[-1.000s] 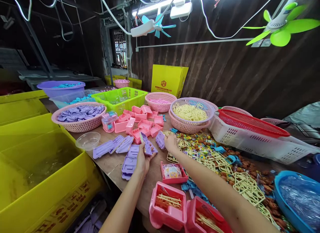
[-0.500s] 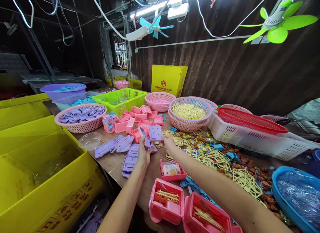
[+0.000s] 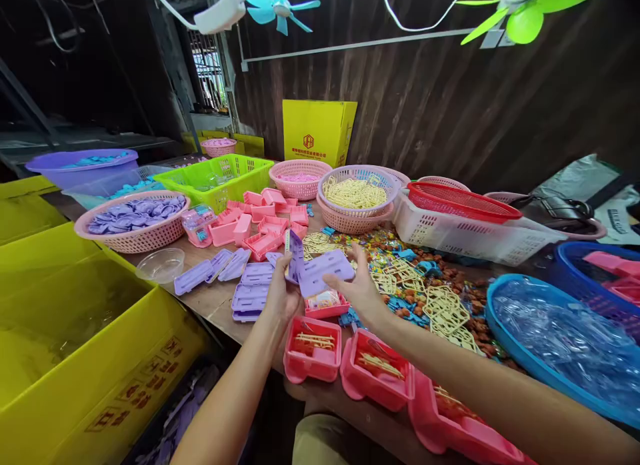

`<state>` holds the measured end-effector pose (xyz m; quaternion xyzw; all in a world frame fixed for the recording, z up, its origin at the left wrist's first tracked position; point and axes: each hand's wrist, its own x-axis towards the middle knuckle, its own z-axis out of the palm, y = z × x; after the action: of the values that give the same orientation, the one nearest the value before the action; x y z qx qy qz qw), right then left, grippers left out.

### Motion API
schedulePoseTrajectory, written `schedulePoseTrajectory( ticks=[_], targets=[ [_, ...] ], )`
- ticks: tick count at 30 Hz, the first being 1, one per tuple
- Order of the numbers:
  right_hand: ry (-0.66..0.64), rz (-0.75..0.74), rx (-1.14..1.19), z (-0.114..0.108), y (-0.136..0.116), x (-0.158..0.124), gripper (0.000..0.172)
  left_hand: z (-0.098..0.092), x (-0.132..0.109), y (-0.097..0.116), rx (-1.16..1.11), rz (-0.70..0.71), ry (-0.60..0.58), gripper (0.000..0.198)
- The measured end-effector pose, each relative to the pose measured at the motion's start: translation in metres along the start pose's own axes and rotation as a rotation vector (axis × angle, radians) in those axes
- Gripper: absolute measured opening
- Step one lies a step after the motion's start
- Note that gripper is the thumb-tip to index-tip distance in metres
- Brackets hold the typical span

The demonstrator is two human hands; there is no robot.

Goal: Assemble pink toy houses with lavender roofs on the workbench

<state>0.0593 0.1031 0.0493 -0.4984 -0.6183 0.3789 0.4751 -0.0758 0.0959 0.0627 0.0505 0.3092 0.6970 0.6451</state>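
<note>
My right hand [image 3: 361,290] grips a flat purple plastic lid [image 3: 324,271] just above a small pink tray with a sticker card [image 3: 326,304]. My left hand [image 3: 281,294] holds a small stack of purple lids upright [image 3: 294,255] beside it. More purple lids [image 3: 250,288] lie on the wooden table to the left. Nearer me stand pink trays [image 3: 313,346] filled with cream sticks, one more [image 3: 377,368] to its right.
Pink baskets hold purple parts [image 3: 131,220] and cream frames [image 3: 354,195]. A green basket [image 3: 215,176], a white crate with a red lid [image 3: 463,226], a blue tub of plastic bags [image 3: 560,332] and yellow bins [image 3: 85,332] surround the table. Loose cream frames and small coloured pieces [image 3: 430,298] litter the right side.
My right hand picked a purple lid from the far pile and drew it back toward me over the small pink tray. The view tilted down and right.
</note>
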Motion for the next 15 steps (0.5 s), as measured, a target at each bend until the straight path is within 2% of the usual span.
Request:
schedulePoseTrajectory(
  ticks=[2,5,7,10,13,15],
  targets=[
    [-0.011,-0.128,-0.13,-0.019,-0.002,-0.006,0.088,0.004,-0.011,-0.006,0.018,-0.077,-0.011,0.011],
    [-0.235,-0.276,-0.349,-0.047,-0.004,-0.017,0.077,0.004,-0.025,-0.017,0.038,-0.17,-0.008,0.012],
    [-0.361,-0.319,-0.482,-0.061,-0.004,-0.028,0.086,0.004,-0.033,-0.025,0.069,-0.218,-0.005,0.012],
    [-0.457,-0.305,-0.636,-0.073,-0.005,-0.048,0.101,0.006,-0.046,-0.036,0.129,-0.311,-0.036,0.015],
    [-0.444,-0.226,-0.746,-0.083,-0.005,-0.067,0.092,0.007,-0.055,-0.04,0.278,-0.377,-0.125,0.021],
    [-0.365,-0.184,-0.841,-0.092,0.0,-0.08,0.087,0.001,-0.056,-0.033,0.442,-0.237,-0.203,0.023]
  ],
)
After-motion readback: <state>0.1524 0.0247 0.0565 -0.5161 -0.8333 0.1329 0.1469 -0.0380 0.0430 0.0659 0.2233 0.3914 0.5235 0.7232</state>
